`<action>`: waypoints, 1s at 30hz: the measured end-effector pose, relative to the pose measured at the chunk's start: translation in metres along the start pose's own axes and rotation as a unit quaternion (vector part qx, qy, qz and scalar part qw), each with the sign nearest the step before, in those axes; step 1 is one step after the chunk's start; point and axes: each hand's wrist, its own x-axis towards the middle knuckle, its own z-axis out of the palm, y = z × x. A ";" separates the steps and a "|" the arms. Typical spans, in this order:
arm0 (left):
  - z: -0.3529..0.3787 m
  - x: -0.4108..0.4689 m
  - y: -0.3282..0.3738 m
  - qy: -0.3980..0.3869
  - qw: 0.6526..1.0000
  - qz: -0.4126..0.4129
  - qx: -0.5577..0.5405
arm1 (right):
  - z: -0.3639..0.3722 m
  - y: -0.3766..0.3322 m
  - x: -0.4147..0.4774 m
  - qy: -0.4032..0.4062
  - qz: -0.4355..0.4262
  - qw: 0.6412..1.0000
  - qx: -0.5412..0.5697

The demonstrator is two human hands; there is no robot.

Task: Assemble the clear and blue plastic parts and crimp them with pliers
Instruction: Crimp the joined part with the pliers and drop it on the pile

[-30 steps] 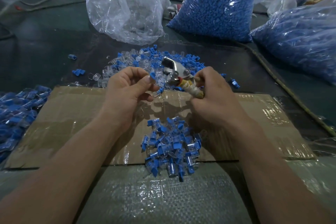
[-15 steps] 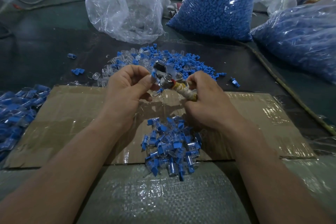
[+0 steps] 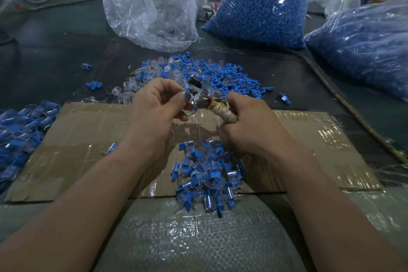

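My left hand [image 3: 155, 104] pinches a small blue and clear plastic part [image 3: 186, 93] between thumb and fingertips, right at the metal jaws of the pliers [image 3: 199, 91]. My right hand [image 3: 247, 126] grips the pliers' cloth-wrapped handle [image 3: 225, 112]. A pile of assembled blue and clear pieces [image 3: 207, 174] lies on the taped cardboard sheet [image 3: 84, 150] under my wrists. Beyond my hands lies a loose heap of separate blue and clear parts [image 3: 212, 73].
A clear bag of transparent parts [image 3: 152, 4] and two bags of blue parts [image 3: 260, 2] [image 3: 364, 44] stand at the back. Another heap of pieces in plastic [image 3: 19, 134] lies at the left edge. A cord [image 3: 344, 106] runs along the right.
The pliers have swung left toward my left hand, and their jaws now meet the part it pinches. Both hands drew closer together.
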 end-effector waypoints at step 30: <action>-0.007 0.003 0.006 0.065 0.996 -0.064 -0.008 | -0.003 0.020 0.006 0.017 0.021 0.998 0.052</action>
